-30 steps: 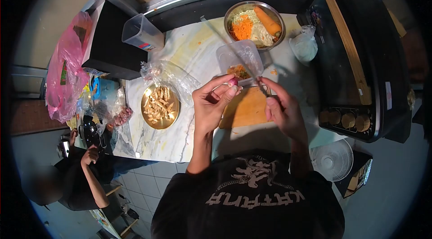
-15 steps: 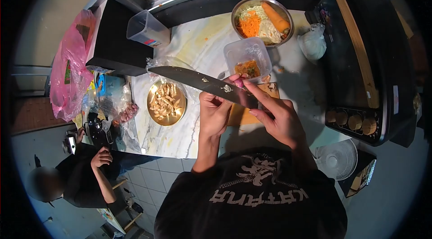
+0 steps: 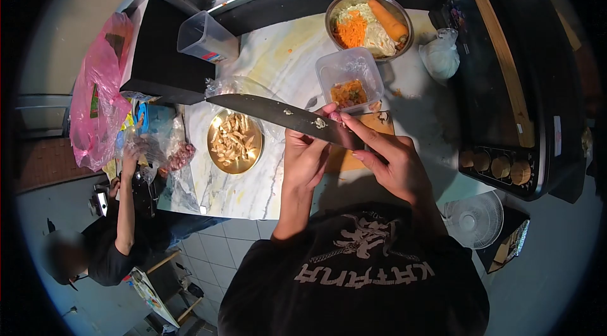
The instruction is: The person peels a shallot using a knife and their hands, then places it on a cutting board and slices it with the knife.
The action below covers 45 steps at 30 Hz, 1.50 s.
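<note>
A large kitchen knife (image 3: pixel 272 112) lies slantwise across my hands, its tip toward the left and small pale bits stuck to the blade. My right hand (image 3: pixel 395 162) grips it at the heel, the index finger stretched along the blade; the handle is hidden. Behind the blade, my left hand (image 3: pixel 303 159) is closed, its fingertips at a small pinkish-purple shallot (image 3: pixel 335 117). My right index fingertip is close beside the shallot. Below the hands is an orange-brown cutting board (image 3: pixel 344 161), partly covered. Just beyond stands a clear plastic container (image 3: pixel 349 67) with orange, chopped-looking food inside.
A steel bowl (image 3: pixel 330 19) holds grated carrot, a whole carrot and pale shreds. On the left is a round golden dish (image 3: pixel 258 155) of pale strips. A black oven (image 3: pixel 487 83) borders the right side. Another person's arm (image 3: pixel 125 209) reaches toward plastic bags (image 3: pixel 174 133).
The other person's arm has stretched forward to the bags at the left. My hands, the knife and the shallot have barely shifted.
</note>
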Tool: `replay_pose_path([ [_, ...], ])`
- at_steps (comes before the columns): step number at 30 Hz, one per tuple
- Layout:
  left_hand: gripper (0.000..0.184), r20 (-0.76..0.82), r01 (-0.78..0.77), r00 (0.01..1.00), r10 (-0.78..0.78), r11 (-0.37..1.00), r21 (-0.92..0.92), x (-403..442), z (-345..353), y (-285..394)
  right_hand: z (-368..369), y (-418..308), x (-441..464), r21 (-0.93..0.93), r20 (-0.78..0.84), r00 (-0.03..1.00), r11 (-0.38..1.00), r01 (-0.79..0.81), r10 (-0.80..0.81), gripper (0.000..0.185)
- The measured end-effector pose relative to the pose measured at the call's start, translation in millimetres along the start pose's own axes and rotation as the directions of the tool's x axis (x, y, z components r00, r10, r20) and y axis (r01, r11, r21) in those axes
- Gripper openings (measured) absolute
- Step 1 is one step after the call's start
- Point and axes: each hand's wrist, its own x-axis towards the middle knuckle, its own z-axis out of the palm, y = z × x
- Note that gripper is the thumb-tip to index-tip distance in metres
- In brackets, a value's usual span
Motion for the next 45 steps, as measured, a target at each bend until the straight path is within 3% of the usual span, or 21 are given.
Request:
replay_pose_path([
  [7, 0.022, 0.032, -0.05, 0.998, 0.046, 0.992, 0.12, 2.3, -5.5, -3.1, 0.5, 1.0, -1.0, 0.019, -0.005, 0.998, 0.998, -0.055, 0.055, 0.056],
  [15, 0.019, 0.059, -0.084, 0.995, 0.077, 0.987, 0.137, 2.1, -1.8, 0.0, 1.1, 7.8, -1.8, -0.015, 0.002, 0.998, 0.998, -0.059, 0.059, 0.054],
  [21, 0.02, 0.081, -0.133, 0.99, 0.118, 0.967, 0.219, 3.1, 3.9, 6.0, 2.4, 3.9, 2.0, 0.087, -0.052, 0.998, 0.995, -0.04, 0.045, 0.047],
  [25, 0.022, 0.047, -0.124, 0.992, 0.115, 0.934, 0.335, 1.2, 5.6, 8.3, 0.7, 1.5, 1.6, 0.133, -0.017, 0.994, 0.986, -0.105, 0.108, 0.044],
  [33, 0.024, -0.008, -0.076, 0.996, 0.084, 0.934, 0.35, 4.0, 11.5, 10.8, -2.8, 8.0, -1.2, 0.292, 0.082, 0.956, 0.91, -0.294, 0.283, 0.037],
  [45, 0.022, 0.046, -0.11, 0.994, 0.1, 0.92, 0.377, 6.1, 6.9, 6.9, -2.7, 5.5, 6.9, 0.175, 0.058, 0.983, 0.968, -0.181, 0.173, 0.048],
])
